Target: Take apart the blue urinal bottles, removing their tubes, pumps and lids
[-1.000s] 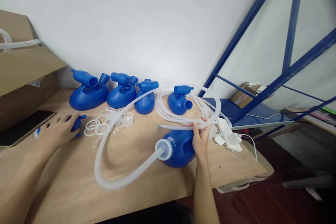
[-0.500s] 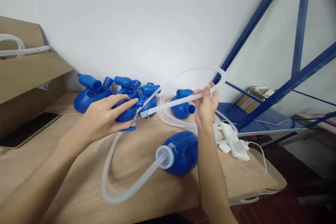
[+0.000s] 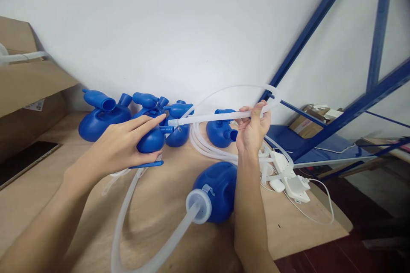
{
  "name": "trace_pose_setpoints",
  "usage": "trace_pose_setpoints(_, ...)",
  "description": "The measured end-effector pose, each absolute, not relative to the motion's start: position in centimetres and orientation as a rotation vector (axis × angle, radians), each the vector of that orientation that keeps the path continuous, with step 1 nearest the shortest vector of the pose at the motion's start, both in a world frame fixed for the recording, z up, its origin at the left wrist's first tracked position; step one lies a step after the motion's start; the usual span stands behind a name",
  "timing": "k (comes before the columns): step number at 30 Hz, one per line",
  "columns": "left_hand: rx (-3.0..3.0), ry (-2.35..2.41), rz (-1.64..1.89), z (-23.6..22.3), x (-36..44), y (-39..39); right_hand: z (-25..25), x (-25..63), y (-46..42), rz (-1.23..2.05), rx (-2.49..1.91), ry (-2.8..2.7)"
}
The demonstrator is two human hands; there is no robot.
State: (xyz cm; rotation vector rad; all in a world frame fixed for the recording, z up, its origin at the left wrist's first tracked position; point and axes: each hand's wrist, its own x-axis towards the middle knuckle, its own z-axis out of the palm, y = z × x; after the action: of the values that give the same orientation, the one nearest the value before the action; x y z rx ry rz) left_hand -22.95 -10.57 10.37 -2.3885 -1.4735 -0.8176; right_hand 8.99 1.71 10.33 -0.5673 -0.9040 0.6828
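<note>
My left hand (image 3: pixel 128 140) is closed around a rounded blue plastic piece (image 3: pixel 150 140) with a short ribbed spout pointing right. Below that hand, a flat blue tab shows. In my right hand (image 3: pixel 254 126), fingers curl around a translucent white tube (image 3: pixel 211 117); its free end, with a small wire clip, lies right by the spout. Whether tube and spout touch, I cannot tell. Nearer me, a blue bottle (image 3: pixel 216 192) lies on its side, with a white cap (image 3: pixel 198 206) and a thick hose coming out of it.
Several blue jug-like bottles (image 3: pixel 104 121) stand along the wall. Coiled tubing (image 3: pixel 205 147) lies beside a white power strip (image 3: pixel 290 177). A phone (image 3: pixel 25 163) and a cardboard box (image 3: pixel 35 83) are on the left. Blue metal shelving (image 3: pixel 307 30) rises at the right.
The tube in my right hand has swung more level, its free end rising to the blue piece's spout. My left hand keeps its hold. The whole view has shifted slightly.
</note>
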Motion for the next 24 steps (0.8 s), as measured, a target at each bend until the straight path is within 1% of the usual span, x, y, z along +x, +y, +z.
trace_pose_setpoints(6,-2.361,-1.430,-0.676,10.4,-23.1,-10.4,10.5,9.1,1.4,0.700,-0.547,-0.886)
trace_pose_setpoints(18,-2.344,-1.300,-0.742,10.2,-23.5,-10.6,10.3,9.5,1.3,0.778,-0.540,-0.966)
trace_pose_setpoints(21,-2.307,-1.289,-0.795,10.0,-23.5,-10.5,10.9,8.9,0.5,0.906,-0.520,-0.926)
trace_pose_setpoints(24,-2.303,-1.208,-0.865,9.7,-22.7,-10.5,11.8,7.6,-1.0,1.209,-0.452,-0.794)
